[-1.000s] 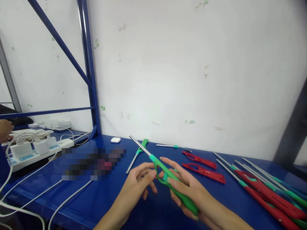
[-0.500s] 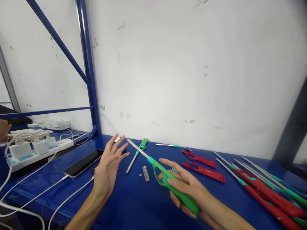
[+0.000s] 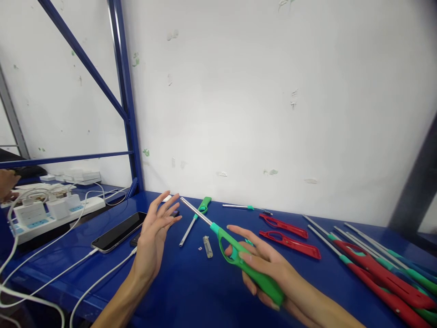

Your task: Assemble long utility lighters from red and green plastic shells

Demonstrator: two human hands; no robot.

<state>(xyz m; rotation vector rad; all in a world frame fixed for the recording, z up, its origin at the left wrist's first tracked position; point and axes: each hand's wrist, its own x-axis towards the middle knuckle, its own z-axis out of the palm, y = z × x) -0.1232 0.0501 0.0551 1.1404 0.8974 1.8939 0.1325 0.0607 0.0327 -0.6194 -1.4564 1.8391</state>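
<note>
My right hand [image 3: 264, 269] is wrapped round the handle of a green long-necked lighter [image 3: 251, 272], its metal tube pointing up and to the left. My left hand [image 3: 155, 232] is raised beside the tube's tip, fingers spread, holding nothing. Behind the tube lies a second green lighter [image 3: 205, 205] on the table. A small clear fuel tank [image 3: 207, 247] rests between the hands, with a tiny pale piece [image 3: 200, 248] beside it. Farther back is a loose metal tube [image 3: 237, 207] with a teal collar. Two red handle shells [image 3: 290, 246] lie beyond my right hand.
Several red, green and blue lighters [image 3: 382, 273] are piled at the right of the blue table [image 3: 184, 291]. On the left are a phone [image 3: 119, 231], white cables and a power strip with chargers [image 3: 30, 214]. Another person's hand [image 3: 7, 184] shows at the far left. A wall stands behind.
Almost nothing differs. The fingers of my left hand have shifted very slightly; my right hand keeps the green lighter in the same place.
</note>
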